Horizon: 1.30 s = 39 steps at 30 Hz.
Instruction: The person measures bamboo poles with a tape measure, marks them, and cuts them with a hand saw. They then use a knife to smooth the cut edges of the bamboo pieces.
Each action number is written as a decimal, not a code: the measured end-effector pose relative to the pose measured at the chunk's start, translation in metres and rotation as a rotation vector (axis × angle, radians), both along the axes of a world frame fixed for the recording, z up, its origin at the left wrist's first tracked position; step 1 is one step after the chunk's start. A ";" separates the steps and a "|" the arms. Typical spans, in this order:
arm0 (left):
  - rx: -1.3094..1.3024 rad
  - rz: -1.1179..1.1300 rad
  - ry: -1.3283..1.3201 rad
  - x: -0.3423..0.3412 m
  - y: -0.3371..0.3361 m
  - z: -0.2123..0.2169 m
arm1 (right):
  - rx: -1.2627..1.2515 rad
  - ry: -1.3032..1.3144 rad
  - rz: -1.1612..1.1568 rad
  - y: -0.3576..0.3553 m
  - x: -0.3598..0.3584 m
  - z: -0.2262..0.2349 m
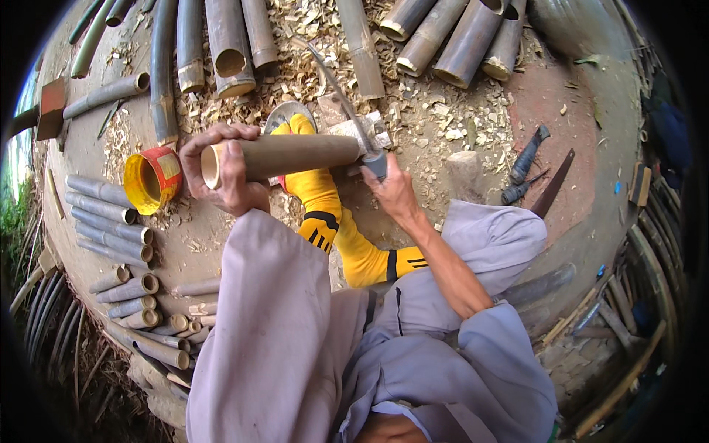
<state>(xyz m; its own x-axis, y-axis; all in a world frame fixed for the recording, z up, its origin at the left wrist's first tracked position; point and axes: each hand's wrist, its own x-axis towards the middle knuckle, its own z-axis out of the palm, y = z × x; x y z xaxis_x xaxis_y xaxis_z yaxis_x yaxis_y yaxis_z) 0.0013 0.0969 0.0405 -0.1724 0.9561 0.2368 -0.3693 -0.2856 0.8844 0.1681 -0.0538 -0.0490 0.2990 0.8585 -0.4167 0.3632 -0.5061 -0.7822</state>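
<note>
My left hand (249, 198) is wrapped round the left end of a brown bamboo tube (303, 156), which lies level above my feet. Its pale cut opening shows beside my thumb. At the tube's right end, my right hand (399, 193) is closed on the grey handle of a knife (344, 103). The long curved blade points up and away from me, past the tube's far right end. Whether the edge touches the bamboo I cannot tell. Below the tube are my feet in yellow socks (316, 192), close to a pale wooden block (378, 131).
Cut bamboo tubes (227, 63) lie across the far side, and more are stacked at left (111, 214). A red and yellow can (153, 181) stands left of my hand. At right are a saw (555, 184), a dark wrapped tool (529, 155) and a stump (465, 173). Wood shavings (295, 81) cover the ground.
</note>
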 end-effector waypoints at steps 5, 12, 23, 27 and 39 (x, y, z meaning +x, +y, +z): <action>0.016 -0.176 -0.010 -0.018 0.000 -0.007 | 0.127 0.169 -0.127 -0.002 0.007 0.028; 0.178 -0.250 0.029 -0.017 0.004 -0.007 | 0.256 0.016 -0.020 -0.003 0.000 0.005; 0.120 -0.389 0.127 -0.018 0.004 0.003 | 0.315 0.159 -0.138 -0.003 -0.002 0.024; 0.058 -0.382 0.252 -0.025 0.012 0.003 | 0.024 0.101 0.015 -0.009 0.009 -0.011; -0.157 -0.039 -0.087 -0.020 0.000 -0.006 | 0.330 -0.032 -0.115 0.009 0.006 0.055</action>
<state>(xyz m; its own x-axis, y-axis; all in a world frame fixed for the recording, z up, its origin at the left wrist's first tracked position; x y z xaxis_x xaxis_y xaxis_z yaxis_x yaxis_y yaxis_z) -0.0185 0.0970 0.0341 -0.1480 0.9865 0.0700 -0.4545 -0.1307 0.8811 0.1740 -0.0453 0.0062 0.4097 0.9054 -0.1114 0.3458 -0.2671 -0.8995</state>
